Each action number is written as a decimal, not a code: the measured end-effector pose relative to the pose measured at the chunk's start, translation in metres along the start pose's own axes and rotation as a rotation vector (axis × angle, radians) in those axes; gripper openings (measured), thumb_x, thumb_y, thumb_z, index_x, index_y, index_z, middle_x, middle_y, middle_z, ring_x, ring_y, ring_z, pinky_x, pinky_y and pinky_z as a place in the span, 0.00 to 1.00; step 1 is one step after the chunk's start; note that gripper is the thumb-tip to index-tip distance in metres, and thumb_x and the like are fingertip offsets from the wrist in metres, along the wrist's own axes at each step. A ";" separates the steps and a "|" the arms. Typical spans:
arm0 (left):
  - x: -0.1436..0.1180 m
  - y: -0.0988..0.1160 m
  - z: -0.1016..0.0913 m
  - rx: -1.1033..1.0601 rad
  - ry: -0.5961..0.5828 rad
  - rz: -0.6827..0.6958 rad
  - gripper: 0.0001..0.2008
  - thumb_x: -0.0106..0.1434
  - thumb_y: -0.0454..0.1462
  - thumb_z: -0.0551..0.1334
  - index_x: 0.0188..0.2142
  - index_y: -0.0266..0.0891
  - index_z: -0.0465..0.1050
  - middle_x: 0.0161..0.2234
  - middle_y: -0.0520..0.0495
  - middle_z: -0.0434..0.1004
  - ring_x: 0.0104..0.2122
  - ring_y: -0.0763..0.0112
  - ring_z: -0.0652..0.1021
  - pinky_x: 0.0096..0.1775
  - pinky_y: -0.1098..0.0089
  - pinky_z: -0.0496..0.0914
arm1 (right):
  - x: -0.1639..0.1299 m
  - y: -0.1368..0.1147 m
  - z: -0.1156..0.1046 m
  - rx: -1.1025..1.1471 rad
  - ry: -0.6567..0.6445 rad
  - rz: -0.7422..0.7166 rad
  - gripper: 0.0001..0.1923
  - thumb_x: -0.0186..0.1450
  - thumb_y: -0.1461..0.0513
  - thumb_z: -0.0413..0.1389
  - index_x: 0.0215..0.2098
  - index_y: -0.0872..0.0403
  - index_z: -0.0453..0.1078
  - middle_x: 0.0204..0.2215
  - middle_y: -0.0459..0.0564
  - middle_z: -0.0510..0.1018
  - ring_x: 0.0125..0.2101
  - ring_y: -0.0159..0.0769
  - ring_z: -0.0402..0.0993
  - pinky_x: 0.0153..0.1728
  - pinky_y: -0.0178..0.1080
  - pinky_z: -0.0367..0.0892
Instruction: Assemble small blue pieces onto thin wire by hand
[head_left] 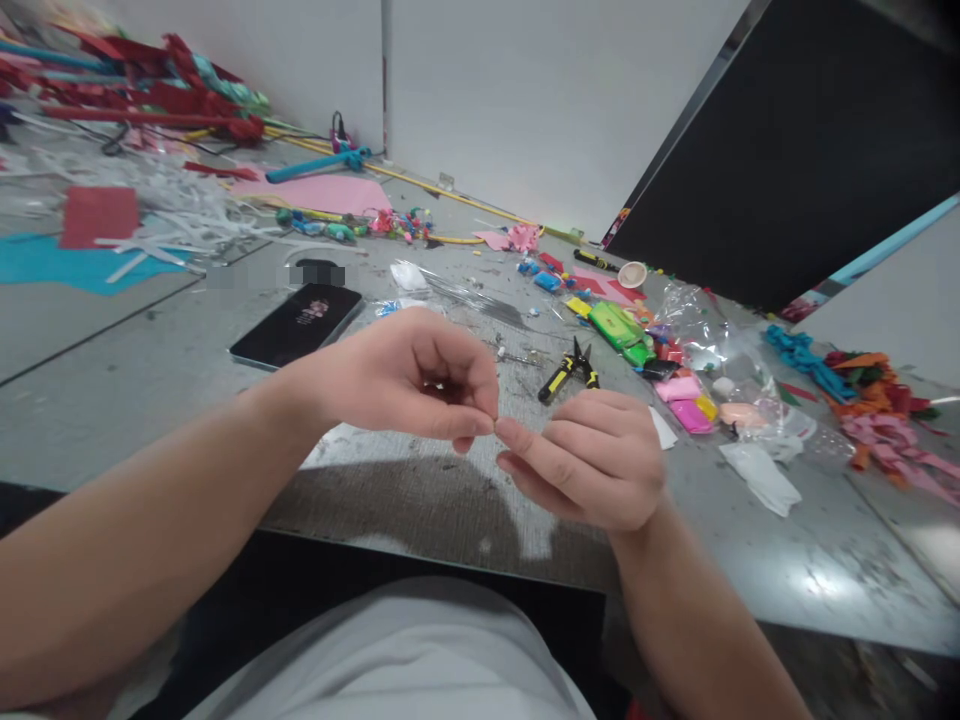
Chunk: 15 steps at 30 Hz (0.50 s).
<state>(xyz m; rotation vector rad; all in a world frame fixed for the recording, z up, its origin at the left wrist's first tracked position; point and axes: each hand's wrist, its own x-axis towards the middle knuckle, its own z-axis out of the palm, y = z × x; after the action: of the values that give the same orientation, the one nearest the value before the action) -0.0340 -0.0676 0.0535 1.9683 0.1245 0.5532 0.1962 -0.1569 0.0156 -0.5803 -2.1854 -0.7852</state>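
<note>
Above the front of the table, my left hand (420, 380) and my right hand (592, 455) meet at their fingertips. The left thumb and index finger are pinched together, with the other fingers curled in. Its tip touches the outstretched index finger of my right hand, whose remaining fingers are folded. Whatever lies between the fingertips is too small to make out. Just behind my right hand lie pliers (559, 380) with black and yellow handles, their jaws pointing away from me. A dark phone (300, 325) rests on the table beyond my left wrist.
Colourful clay packets (619, 325) and crumpled clear plastic (697, 325) spread over the right side. Thin wires (472, 295) lie behind my hands. Paper strips (187, 190) and red crepe paper (172, 90) fill the far left. A white wall (525, 100) stands behind the table (180, 340).
</note>
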 end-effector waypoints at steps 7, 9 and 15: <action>0.001 -0.004 0.001 0.044 0.068 0.076 0.07 0.59 0.34 0.73 0.29 0.40 0.77 0.21 0.49 0.79 0.20 0.74 0.76 0.23 0.76 0.70 | 0.000 -0.001 0.006 0.049 0.054 0.048 0.18 0.69 0.62 0.62 0.56 0.53 0.77 0.20 0.39 0.70 0.23 0.29 0.64 0.26 0.36 0.59; 0.001 -0.004 0.002 0.059 0.094 0.076 0.07 0.58 0.36 0.74 0.28 0.40 0.77 0.21 0.49 0.79 0.20 0.74 0.76 0.23 0.75 0.70 | 0.000 -0.001 0.007 0.056 0.055 0.056 0.19 0.69 0.62 0.61 0.58 0.52 0.76 0.20 0.39 0.69 0.23 0.29 0.64 0.26 0.36 0.59; 0.000 -0.006 0.003 0.142 0.174 0.106 0.07 0.58 0.37 0.73 0.27 0.42 0.78 0.21 0.49 0.78 0.20 0.74 0.74 0.23 0.74 0.69 | 0.003 -0.005 0.007 0.035 0.035 0.096 0.16 0.71 0.60 0.59 0.55 0.53 0.76 0.19 0.39 0.71 0.21 0.28 0.63 0.25 0.35 0.58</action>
<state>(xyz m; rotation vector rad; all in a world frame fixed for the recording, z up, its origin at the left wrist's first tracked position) -0.0317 -0.0672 0.0473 2.0710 0.1726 0.8038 0.1884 -0.1549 0.0121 -0.6445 -2.1186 -0.7000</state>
